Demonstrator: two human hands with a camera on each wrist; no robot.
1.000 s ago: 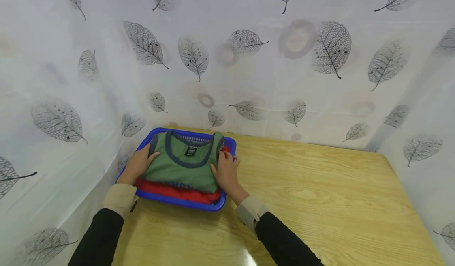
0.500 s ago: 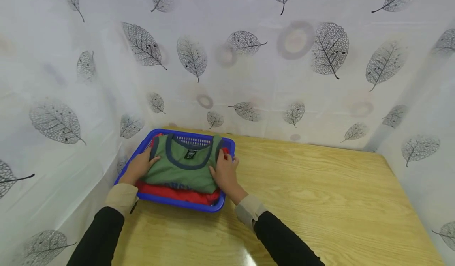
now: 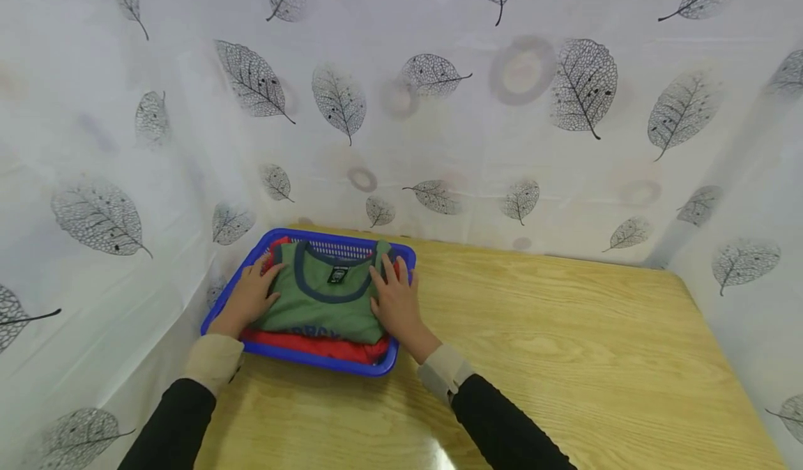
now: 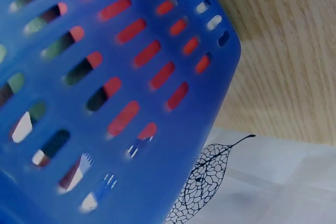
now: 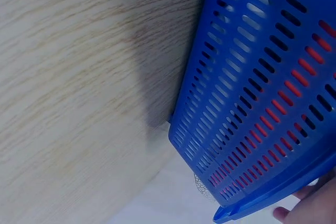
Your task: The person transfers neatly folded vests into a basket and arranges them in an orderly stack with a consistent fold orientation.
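Note:
A green shirt [image 3: 332, 307] with a dark neckband and a label lies folded in the blue plastic basket [image 3: 307, 365]. Beneath it a red cloth [image 3: 314, 344] shows along the near side. My left hand [image 3: 249, 297] rests on the shirt's left edge with its fingers spread. On the opposite edge, my right hand [image 3: 398, 301] touches the shirt with fingers extended. In the left wrist view the slotted basket wall [image 4: 173, 114] hides that hand. A bit of my right hand [image 5: 310, 205] appears over the basket rim in the right wrist view.
The basket stands on a wood-grain table [image 3: 564, 344], in its far left corner. A white sheet with leaf prints [image 3: 452, 128] rises behind the table and along both sides.
The fingers of both hands have loosened from the shirt's side edges and now lie spread on top of it. Shirt and basket have hardly moved.

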